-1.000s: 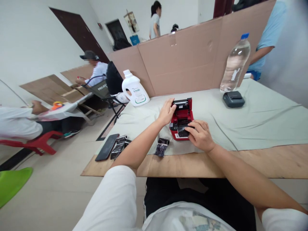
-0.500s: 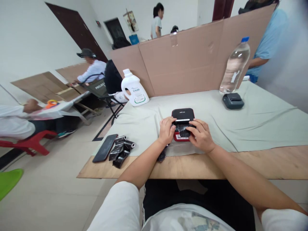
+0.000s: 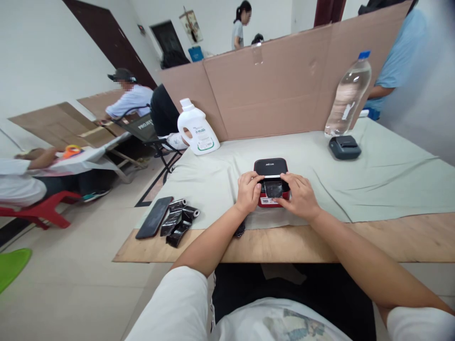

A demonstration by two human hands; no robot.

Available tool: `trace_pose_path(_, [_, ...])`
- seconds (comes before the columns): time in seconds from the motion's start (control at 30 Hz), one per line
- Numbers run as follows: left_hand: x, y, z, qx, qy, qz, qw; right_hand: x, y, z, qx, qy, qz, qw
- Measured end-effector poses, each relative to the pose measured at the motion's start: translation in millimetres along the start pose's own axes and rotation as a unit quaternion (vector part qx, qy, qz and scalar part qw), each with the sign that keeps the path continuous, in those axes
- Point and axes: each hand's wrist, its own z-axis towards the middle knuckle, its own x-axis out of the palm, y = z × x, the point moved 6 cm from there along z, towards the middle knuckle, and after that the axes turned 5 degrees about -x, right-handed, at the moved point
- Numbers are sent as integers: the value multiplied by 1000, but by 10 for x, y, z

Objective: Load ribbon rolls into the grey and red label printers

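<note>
A small black and red printer [image 3: 270, 166] stands on the cloth in front of me, its black lid partly raised. A strip of black film [image 3: 273, 189] hangs out from under the lid over the red front. My left hand [image 3: 248, 190] grips the printer at the left, its fingertips on the lid's front edge. From the right, my right hand [image 3: 299, 195] holds the lid's edge with its fingers, and its thumb is by the lower end of the film. The inside of the printer is mostly hidden by the lid and film.
Left on the table lie a dark phone [image 3: 155, 218] and rolls of black film [image 3: 180, 222]. Behind are a white jug [image 3: 199, 130], a water bottle [image 3: 348, 97], a dark grey device [image 3: 344, 148] and a cardboard partition [image 3: 270, 92]. Other people sit or stand beyond.
My right fingers have moved off the black film up to the lid's right edge, leaving the film more exposed. My left hand stays at the lid's left side.
</note>
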Motion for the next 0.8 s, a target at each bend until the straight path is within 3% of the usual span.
trace_pose_path(0.3, [30, 51, -58, -28, 4, -33, 999, 15, -7, -37, -21, -13, 58, 998])
trace_pose_path(0.4, [41, 239, -73, -103, -31, -113, 988, 45, -159, -90, 41, -39, 122, 991])
trace_pose_path(0.47, [106, 422, -80, -195, -22, -200, 960, 124, -346, -151, 137, -38, 155, 978])
trace_pose_path(0.57, [307, 563, -115, -304, 87, -333, 888, 345, -564, -252, 253, 61, 155, 953])
trace_pose_path(0.67, [437, 529, -177, -364, 171, -420, 814, 492, -626, -309, 278, 151, 137, 939])
trace_pose_path(0.8, [437, 334, -173, -351, 162, -528, 756, 481, -569, -313, 269, 130, 152, 942])
